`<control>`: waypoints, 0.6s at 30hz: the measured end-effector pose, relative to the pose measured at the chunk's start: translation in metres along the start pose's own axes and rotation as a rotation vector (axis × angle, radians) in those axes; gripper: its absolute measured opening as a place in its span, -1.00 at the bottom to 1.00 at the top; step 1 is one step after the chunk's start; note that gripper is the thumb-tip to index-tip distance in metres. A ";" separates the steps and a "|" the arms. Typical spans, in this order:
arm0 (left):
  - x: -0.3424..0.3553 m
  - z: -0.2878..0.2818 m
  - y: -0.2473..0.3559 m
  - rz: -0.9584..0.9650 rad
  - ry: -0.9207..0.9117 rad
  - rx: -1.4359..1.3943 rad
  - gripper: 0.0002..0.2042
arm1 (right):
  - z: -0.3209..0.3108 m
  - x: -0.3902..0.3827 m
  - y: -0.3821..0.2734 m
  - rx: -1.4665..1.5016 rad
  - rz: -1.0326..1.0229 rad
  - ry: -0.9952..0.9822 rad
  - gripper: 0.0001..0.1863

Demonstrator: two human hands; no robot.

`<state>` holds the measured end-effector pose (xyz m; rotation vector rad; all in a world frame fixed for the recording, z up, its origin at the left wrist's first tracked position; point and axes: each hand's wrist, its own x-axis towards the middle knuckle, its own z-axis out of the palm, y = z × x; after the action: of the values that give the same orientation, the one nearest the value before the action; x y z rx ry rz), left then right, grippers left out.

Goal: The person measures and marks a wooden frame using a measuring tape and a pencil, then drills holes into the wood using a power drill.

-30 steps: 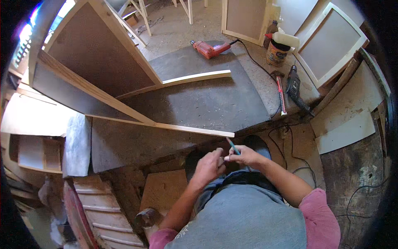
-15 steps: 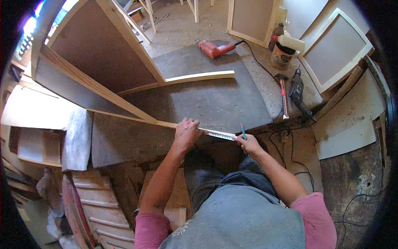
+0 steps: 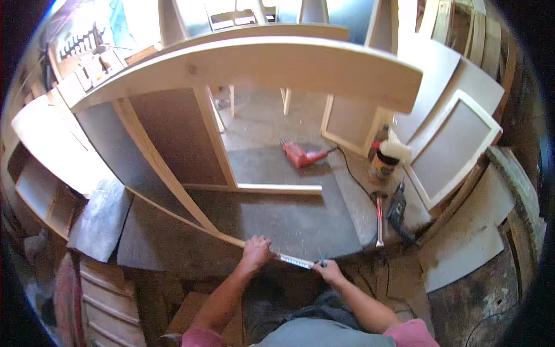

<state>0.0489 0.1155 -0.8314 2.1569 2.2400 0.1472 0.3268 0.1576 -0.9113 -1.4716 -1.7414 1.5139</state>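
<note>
My left hand (image 3: 257, 253) is closed over the lower wooden rail (image 3: 230, 238) of a pale wood frame (image 3: 248, 61), where a white ruled measuring strip (image 3: 296, 261) begins. The strip runs along the rail to my right hand (image 3: 328, 270), which pinches its other end. A thin green pencil (image 3: 322, 256) sticks up from the fingers of that same right hand. The frame stands upright on a dark board (image 3: 277, 222), with brown panels (image 3: 173, 136) at its left. My left fingers are partly hidden, as is whatever lies beneath the right palm.
A red drill (image 3: 302, 155) lies beyond the rail. To the right are a hammer (image 3: 379, 222), a black drill (image 3: 396, 214), a labelled tub (image 3: 383, 166) and a leaning framed panel (image 3: 454, 147). Cords trail nearby. The frame's top rail spans the space ahead of me.
My view has tipped upward, so the frame's top rail now shows and the hands sit lower in the picture. Both hands keep their hold at the rail and strip.
</note>
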 end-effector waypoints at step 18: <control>-0.010 0.007 0.000 0.007 0.017 0.005 -0.60 | -0.070 0.017 -0.009 0.289 -0.211 0.073 -0.73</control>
<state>0.0499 0.1060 -0.8386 2.1746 2.2447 0.1607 0.3736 0.2064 -0.8857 -1.1465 -1.5082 1.5057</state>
